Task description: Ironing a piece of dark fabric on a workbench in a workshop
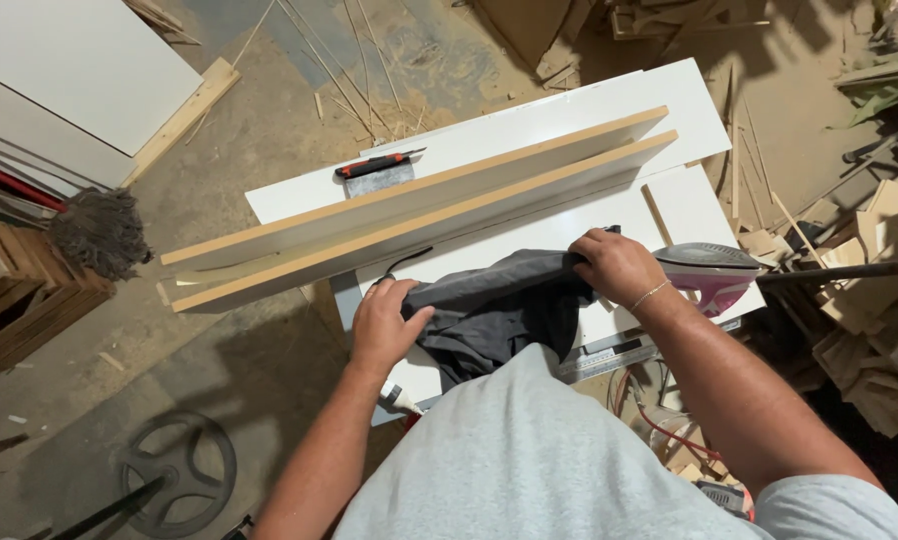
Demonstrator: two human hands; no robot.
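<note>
1. Head view: a dark grey cloth [494, 310] lies bunched on the white board [609, 225] that serves as the work surface, close to its near edge and just in front of the person's body.
2. The left hand [384, 325] presses on the cloth's left end, fingers curled narrow and gripping the fabric.
3. The right hand [619, 265] holds the cloth's far right corner, fingers closed on it, so the fabric is pulled taut between the two hands.
4. The step in hand looks like spreading or folding the cloth; the next move probably calls for an even pull from both hands so that it lies flat.
5. A pink and white iron [714, 272] rests at the board's right edge, just beside the right hand and near enough to be knocked.
6. Two long white panels with bare wood edges [419, 215] stand on edge across the far side of the board, limiting room behind the cloth.
7. A scraper with a red and black handle [377, 172] lies beyond them.
8. A metal ruler [609, 358] pokes out at the near right edge.
9. A mop [99, 230] and wood offcuts [869, 300] lie on the dusty floor.
</note>
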